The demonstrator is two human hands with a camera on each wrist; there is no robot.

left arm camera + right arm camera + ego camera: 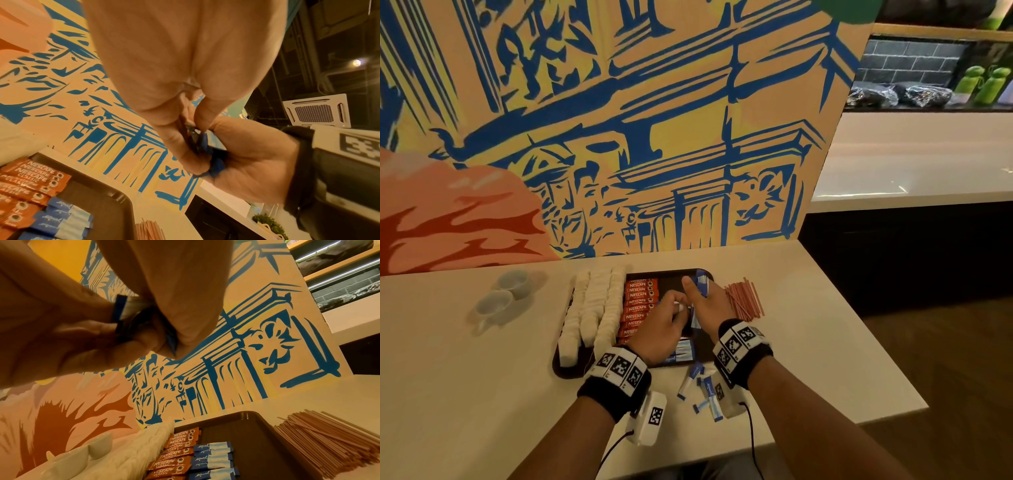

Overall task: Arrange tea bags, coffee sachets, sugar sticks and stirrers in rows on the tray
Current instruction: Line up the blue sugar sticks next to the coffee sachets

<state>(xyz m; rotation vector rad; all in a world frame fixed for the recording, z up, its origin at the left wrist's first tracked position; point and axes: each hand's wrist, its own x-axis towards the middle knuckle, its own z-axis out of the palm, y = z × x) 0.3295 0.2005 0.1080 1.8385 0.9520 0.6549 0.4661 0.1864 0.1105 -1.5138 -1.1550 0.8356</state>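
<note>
Left to right: two cups are set on the tabletop; tea bags and coffee sachets are rowed on the tray. One sugar stick is pinched by the left hand; a bunch is gripped by the right hand. Stirrers are left off-tray. Risk: the bunch could be loosened during the handover and spilled over the laid row.

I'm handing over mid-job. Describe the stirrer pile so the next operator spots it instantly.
Find the dark tray on the pale counter below the mural. Just off its right edge, past the right hand, lies a loose heap of thin reddish stirrers. Unlike the flat sachets, they are bare sticks, off the tray.
</note>
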